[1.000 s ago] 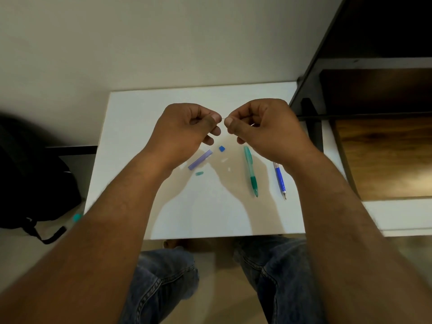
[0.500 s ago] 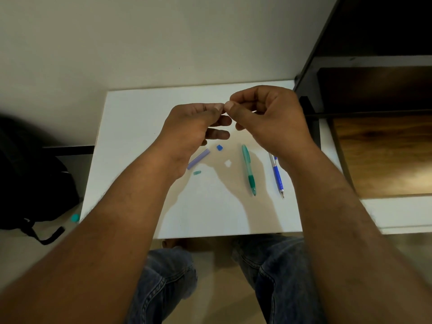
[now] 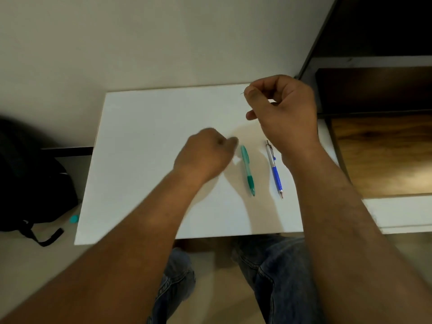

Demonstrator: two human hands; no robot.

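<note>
Over the white tabletop (image 3: 145, 141) my right hand (image 3: 284, 111) pinches a thin dark wire (image 3: 242, 93); my blurred left hand (image 3: 205, 155), grip unclear, sits by the green plastic pen (image 3: 247, 170), likely my next careful pick-up

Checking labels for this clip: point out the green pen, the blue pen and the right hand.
green pen (image 3: 248, 170), head view, barrel just above the grip
blue pen (image 3: 276, 176), head view, blue grip section
right hand (image 3: 284, 113), head view, back of the hand

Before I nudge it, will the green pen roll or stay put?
The green pen looks round with no clip showing, so it would probably roll sideways on the smooth white table. Its darker sleeve near the tip may drag slightly. Likely stiff and light.
</note>
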